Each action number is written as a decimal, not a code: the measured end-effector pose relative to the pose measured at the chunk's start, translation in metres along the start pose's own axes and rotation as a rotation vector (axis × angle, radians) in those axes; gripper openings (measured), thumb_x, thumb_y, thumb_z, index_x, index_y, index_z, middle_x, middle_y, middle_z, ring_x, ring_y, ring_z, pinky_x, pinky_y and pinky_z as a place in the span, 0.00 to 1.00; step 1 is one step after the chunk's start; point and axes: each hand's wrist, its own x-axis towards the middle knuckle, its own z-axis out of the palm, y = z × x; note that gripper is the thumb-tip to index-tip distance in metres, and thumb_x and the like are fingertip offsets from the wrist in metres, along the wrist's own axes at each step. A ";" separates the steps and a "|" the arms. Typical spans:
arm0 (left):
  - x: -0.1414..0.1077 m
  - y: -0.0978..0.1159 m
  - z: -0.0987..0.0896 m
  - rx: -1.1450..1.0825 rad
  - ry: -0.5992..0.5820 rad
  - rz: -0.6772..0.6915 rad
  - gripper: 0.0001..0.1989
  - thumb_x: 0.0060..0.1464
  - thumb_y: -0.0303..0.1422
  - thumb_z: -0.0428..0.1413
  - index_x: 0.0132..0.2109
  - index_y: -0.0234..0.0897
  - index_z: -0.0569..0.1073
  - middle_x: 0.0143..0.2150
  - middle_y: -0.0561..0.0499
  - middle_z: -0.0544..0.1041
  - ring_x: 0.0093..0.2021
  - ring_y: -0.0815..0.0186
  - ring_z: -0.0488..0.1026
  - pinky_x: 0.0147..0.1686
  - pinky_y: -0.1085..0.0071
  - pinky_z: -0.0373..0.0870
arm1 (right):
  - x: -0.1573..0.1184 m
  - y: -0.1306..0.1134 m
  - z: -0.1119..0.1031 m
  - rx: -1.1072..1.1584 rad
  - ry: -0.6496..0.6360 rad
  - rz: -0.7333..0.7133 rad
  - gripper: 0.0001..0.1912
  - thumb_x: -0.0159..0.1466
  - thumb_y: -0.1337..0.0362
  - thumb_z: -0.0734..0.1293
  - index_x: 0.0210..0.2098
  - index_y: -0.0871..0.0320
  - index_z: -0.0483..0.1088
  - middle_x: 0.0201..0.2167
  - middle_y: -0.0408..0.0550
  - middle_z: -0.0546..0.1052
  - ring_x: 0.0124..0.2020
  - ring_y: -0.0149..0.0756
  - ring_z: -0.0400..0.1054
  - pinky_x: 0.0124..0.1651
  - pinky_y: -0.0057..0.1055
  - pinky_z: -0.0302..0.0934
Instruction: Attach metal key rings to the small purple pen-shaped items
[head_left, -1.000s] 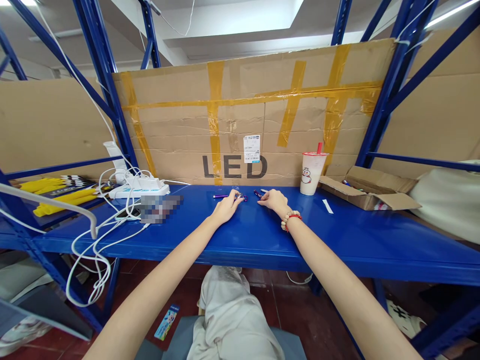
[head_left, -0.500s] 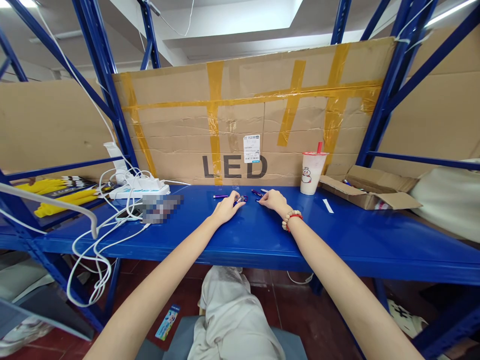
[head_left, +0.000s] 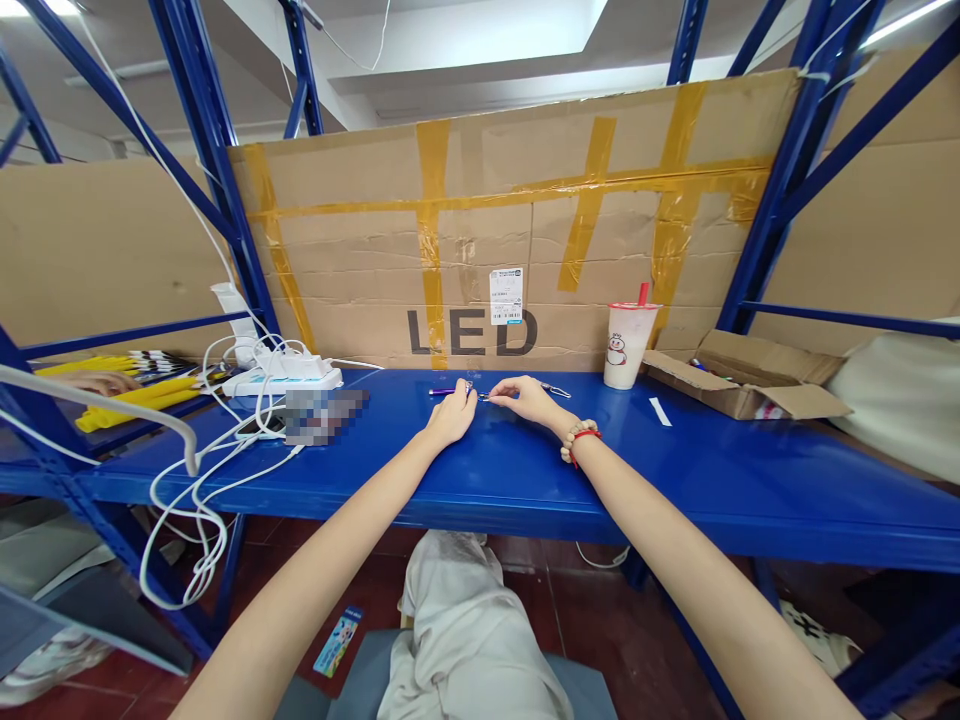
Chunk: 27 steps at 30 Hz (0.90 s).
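Observation:
My left hand [head_left: 452, 415] is closed above the blue tabletop [head_left: 517, 480], with a small purple and silver pen part showing at its fingertips. Beside it, a slim purple pen barrel [head_left: 441, 392] sticks out to the left; whether it touches the hand is unclear. My right hand [head_left: 529, 402] pinches a tiny metallic piece [head_left: 484, 397] close to the left fingertips. Just behind the right hand lies a dark pen piece with a silver part [head_left: 555, 390], partly covered by that hand.
A lidded cup [head_left: 628, 345] with a red straw stands right, near an open cardboard box [head_left: 742, 385] and a white paper strip [head_left: 660, 411]. Left are a power strip [head_left: 285, 378], tangled white cables [head_left: 202, 520] and another person's hand [head_left: 97, 383] by yellow items. Cardboard [head_left: 345, 270] walls the back.
My right hand has moved left, bringing its fingertips up to those of my left hand. The pen piece behind it shows more on its right. Another person's hand has appeared at far left.

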 end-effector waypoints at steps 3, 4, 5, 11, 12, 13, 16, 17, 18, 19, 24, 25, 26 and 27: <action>-0.001 0.001 0.000 0.022 0.034 0.041 0.12 0.59 0.40 0.37 0.44 0.40 0.57 0.41 0.45 0.74 0.42 0.58 0.72 0.37 0.64 0.66 | 0.001 0.000 0.003 0.012 -0.013 -0.047 0.09 0.57 0.63 0.64 0.31 0.63 0.73 0.29 0.49 0.77 0.30 0.32 0.69 0.37 0.29 0.62; -0.001 0.001 0.000 0.030 0.047 0.064 0.11 0.58 0.39 0.38 0.44 0.40 0.57 0.41 0.45 0.73 0.42 0.58 0.72 0.36 0.65 0.66 | 0.001 0.000 0.004 0.008 -0.016 -0.054 0.09 0.57 0.63 0.64 0.31 0.63 0.73 0.29 0.49 0.77 0.29 0.32 0.69 0.37 0.29 0.62; -0.001 0.001 -0.001 0.034 0.057 0.087 0.10 0.58 0.38 0.39 0.44 0.39 0.57 0.41 0.45 0.73 0.42 0.58 0.72 0.36 0.66 0.66 | 0.001 0.000 0.004 0.001 -0.015 -0.057 0.08 0.57 0.64 0.64 0.31 0.63 0.73 0.29 0.48 0.77 0.30 0.31 0.68 0.37 0.28 0.62; 0.000 -0.001 0.000 0.028 0.065 0.107 0.09 0.59 0.35 0.37 0.45 0.39 0.57 0.40 0.44 0.74 0.41 0.58 0.73 0.34 0.66 0.66 | 0.001 -0.010 0.007 -0.137 0.115 -0.063 0.12 0.56 0.65 0.66 0.40 0.59 0.71 0.32 0.46 0.75 0.29 0.29 0.66 0.35 0.27 0.60; 0.001 -0.001 0.001 0.030 0.071 0.103 0.09 0.59 0.35 0.37 0.45 0.39 0.57 0.41 0.44 0.74 0.41 0.57 0.72 0.34 0.66 0.66 | 0.001 -0.012 0.007 -0.171 0.109 -0.072 0.12 0.56 0.64 0.66 0.41 0.58 0.71 0.33 0.46 0.75 0.28 0.29 0.66 0.34 0.26 0.60; 0.001 -0.002 0.001 0.032 0.075 0.100 0.09 0.59 0.35 0.37 0.45 0.39 0.57 0.41 0.44 0.74 0.42 0.57 0.72 0.34 0.65 0.66 | 0.001 -0.014 0.008 -0.211 0.090 -0.083 0.12 0.57 0.65 0.66 0.41 0.58 0.71 0.34 0.46 0.75 0.28 0.28 0.66 0.34 0.26 0.59; 0.002 -0.003 0.002 0.035 0.069 0.094 0.09 0.59 0.34 0.38 0.45 0.39 0.57 0.41 0.44 0.73 0.43 0.56 0.72 0.35 0.65 0.66 | 0.001 -0.018 0.008 -0.351 0.024 -0.109 0.11 0.57 0.66 0.66 0.41 0.57 0.72 0.34 0.46 0.74 0.28 0.28 0.66 0.32 0.24 0.57; 0.002 -0.003 0.002 0.037 0.064 0.094 0.09 0.59 0.34 0.38 0.45 0.39 0.57 0.41 0.44 0.73 0.43 0.56 0.72 0.35 0.65 0.67 | 0.001 -0.019 0.008 -0.396 0.007 -0.110 0.12 0.58 0.66 0.65 0.42 0.56 0.72 0.34 0.46 0.74 0.29 0.29 0.66 0.32 0.24 0.57; 0.002 -0.003 0.002 0.038 0.061 0.094 0.09 0.59 0.34 0.38 0.45 0.39 0.57 0.41 0.44 0.73 0.43 0.57 0.72 0.35 0.65 0.67 | 0.000 -0.019 0.008 -0.437 -0.007 -0.108 0.12 0.58 0.65 0.65 0.43 0.56 0.72 0.34 0.46 0.74 0.30 0.30 0.66 0.31 0.24 0.56; 0.003 -0.004 0.002 0.039 0.060 0.094 0.09 0.59 0.34 0.39 0.45 0.40 0.57 0.41 0.44 0.73 0.43 0.57 0.72 0.35 0.65 0.67 | -0.001 -0.020 0.007 -0.473 -0.020 -0.105 0.13 0.59 0.63 0.64 0.43 0.56 0.72 0.34 0.47 0.74 0.31 0.31 0.67 0.32 0.24 0.56; 0.004 -0.005 0.003 0.035 0.066 0.098 0.08 0.58 0.34 0.39 0.45 0.39 0.57 0.40 0.44 0.73 0.43 0.57 0.72 0.36 0.65 0.67 | -0.005 -0.028 0.007 -0.620 -0.083 -0.118 0.15 0.64 0.61 0.59 0.48 0.56 0.68 0.38 0.50 0.74 0.38 0.35 0.67 0.35 0.26 0.56; 0.004 -0.006 0.003 0.033 0.065 0.102 0.08 0.58 0.33 0.40 0.45 0.39 0.57 0.41 0.44 0.73 0.43 0.57 0.72 0.36 0.65 0.67 | -0.005 -0.031 0.007 -0.643 -0.095 -0.130 0.15 0.64 0.61 0.59 0.49 0.56 0.67 0.40 0.50 0.74 0.39 0.36 0.67 0.36 0.26 0.56; 0.004 -0.006 0.003 0.033 0.061 0.105 0.08 0.58 0.33 0.40 0.45 0.39 0.57 0.41 0.44 0.73 0.43 0.58 0.72 0.36 0.65 0.67 | -0.005 -0.033 0.007 -0.666 -0.108 -0.138 0.16 0.64 0.62 0.58 0.50 0.56 0.65 0.41 0.51 0.73 0.40 0.36 0.67 0.35 0.26 0.56; 0.004 -0.006 0.003 0.034 0.057 0.106 0.08 0.57 0.32 0.40 0.45 0.39 0.57 0.41 0.44 0.73 0.44 0.58 0.72 0.36 0.65 0.67 | -0.005 -0.036 0.008 -0.690 -0.124 -0.142 0.16 0.65 0.63 0.58 0.51 0.57 0.64 0.41 0.51 0.73 0.40 0.36 0.67 0.35 0.25 0.56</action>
